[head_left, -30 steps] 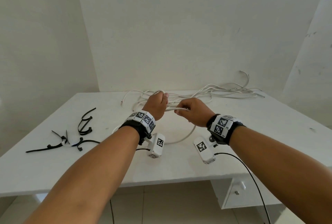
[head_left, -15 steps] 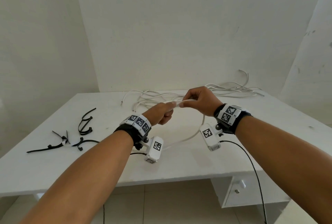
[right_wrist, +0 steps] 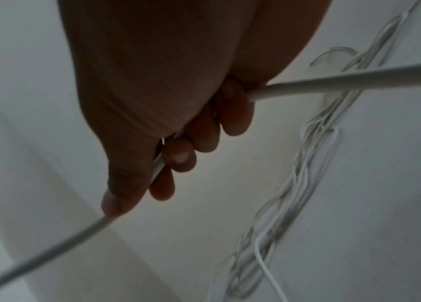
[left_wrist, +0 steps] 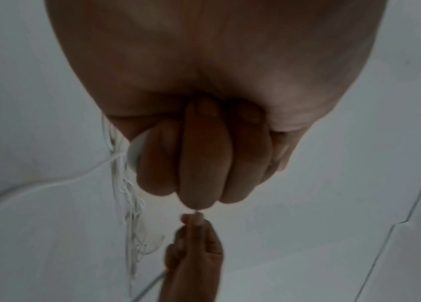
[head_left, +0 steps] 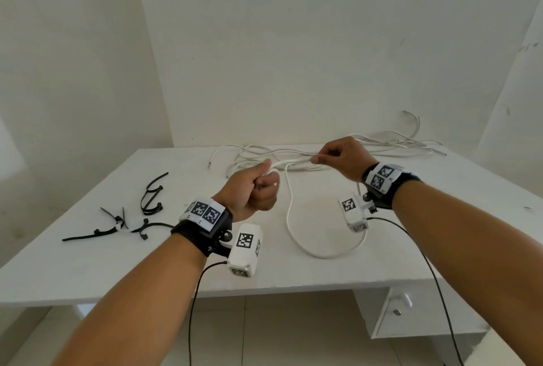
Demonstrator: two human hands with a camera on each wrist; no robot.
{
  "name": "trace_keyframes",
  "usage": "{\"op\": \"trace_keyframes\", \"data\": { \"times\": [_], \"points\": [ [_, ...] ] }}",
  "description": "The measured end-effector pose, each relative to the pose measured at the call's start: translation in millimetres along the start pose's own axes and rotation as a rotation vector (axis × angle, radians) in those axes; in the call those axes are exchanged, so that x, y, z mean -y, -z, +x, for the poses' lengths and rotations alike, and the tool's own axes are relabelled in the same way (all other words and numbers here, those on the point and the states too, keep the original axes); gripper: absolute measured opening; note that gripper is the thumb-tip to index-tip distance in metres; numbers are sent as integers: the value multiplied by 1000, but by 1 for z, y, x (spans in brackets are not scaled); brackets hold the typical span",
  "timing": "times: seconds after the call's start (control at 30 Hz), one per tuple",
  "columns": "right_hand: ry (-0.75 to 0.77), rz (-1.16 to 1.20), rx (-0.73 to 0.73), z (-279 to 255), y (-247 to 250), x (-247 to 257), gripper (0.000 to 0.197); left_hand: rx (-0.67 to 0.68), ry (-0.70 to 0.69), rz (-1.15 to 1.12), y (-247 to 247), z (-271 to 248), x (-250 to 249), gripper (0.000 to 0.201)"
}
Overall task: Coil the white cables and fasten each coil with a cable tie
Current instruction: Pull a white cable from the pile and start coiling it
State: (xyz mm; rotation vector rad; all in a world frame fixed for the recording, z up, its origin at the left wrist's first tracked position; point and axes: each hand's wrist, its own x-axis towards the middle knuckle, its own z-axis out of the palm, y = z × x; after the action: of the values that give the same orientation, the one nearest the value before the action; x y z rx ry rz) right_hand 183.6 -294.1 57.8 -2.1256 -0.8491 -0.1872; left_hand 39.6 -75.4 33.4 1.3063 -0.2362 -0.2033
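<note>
A white cable [head_left: 293,161] stretches taut between my two hands above the white table [head_left: 164,274]. My left hand [head_left: 255,186] is a fist that grips one part of it; in the left wrist view the cable [left_wrist: 134,151] curls beside the curled fingers [left_wrist: 201,155]. My right hand [head_left: 338,157] holds the cable farther right and higher; in the right wrist view the cable [right_wrist: 333,82] runs through the curled fingers [right_wrist: 204,132]. A loop [head_left: 320,252] of the same cable hangs to the table between my wrists. More loose white cables [head_left: 390,145] lie at the back.
Several black cable ties [head_left: 150,198] lie on the left part of the table. A drawer unit [head_left: 402,307] stands under the table at the right. Walls close the table in behind and on the left. Black sensor leads hang from both wrists.
My hands have drawn apart: the right hand moved up and to the right along the cable, the left hand drew back toward me. The hanging loop has grown longer.
</note>
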Motion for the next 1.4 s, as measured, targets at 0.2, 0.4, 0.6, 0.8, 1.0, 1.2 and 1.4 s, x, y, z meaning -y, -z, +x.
{"op": "trace_keyframes", "data": {
  "times": [0.2, 0.4, 0.6, 0.8, 1.0, 1.2, 1.4],
  "points": [
    [41, -131, 197, -27, -53, 14, 36, -76, -179, -193, -12, 9, -14, 38],
    [95, -148, 283, -41, -76, 27, 35, -313, -253, 25, -13, 28, -4, 35],
    [153, -231, 319, -46, -78, 38, 27, -487, -280, 355, -8, 39, 3, 36],
    [130, -254, 351, -51, -72, 41, 23, -597, -255, 582, 10, 44, 6, 36],
    [-144, -51, 295, -52, -53, 43, 20, -724, -254, 547, 35, 46, 5, 36],
    [77, -244, 262, -53, -37, 50, 16, -545, -17, 799, 29, 46, 14, 36],
    [215, -241, 120, -36, -7, 51, 15, -214, 160, 653, -2, 39, 22, 35]
  ]
}}
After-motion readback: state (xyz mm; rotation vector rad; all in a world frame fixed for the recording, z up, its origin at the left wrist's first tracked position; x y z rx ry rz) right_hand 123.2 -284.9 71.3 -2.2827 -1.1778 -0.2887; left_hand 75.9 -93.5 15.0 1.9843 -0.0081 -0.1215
